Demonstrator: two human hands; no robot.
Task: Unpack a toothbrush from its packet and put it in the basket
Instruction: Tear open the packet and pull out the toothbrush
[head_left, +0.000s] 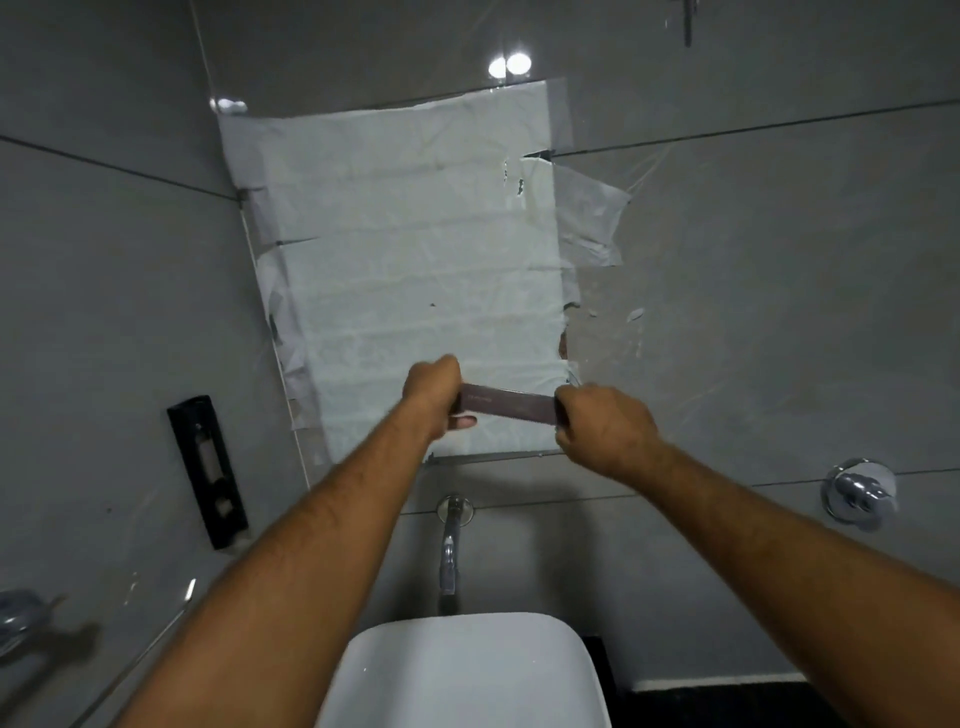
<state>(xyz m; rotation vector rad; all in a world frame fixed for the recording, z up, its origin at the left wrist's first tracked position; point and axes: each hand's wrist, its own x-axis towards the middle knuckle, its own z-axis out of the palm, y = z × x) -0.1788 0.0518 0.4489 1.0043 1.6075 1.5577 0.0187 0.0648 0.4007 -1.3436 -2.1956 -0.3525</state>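
A long, narrow, dark mauve toothbrush packet (506, 405) is held level at chest height in front of the wall. My left hand (434, 395) grips its left end, fingers curled around it. Its right end is clasped in my right hand (597, 426). Both ends of the packet are hidden inside the fists. The toothbrush itself cannot be seen, and no basket is in view.
A white basin (462, 670) sits below, under a chrome spout (449, 551) on the grey tiled wall. Taped white paper (405, 260) covers the mirror area behind my hands. A black wall bracket (208, 470) hangs at left, a chrome valve (857, 491) at right.
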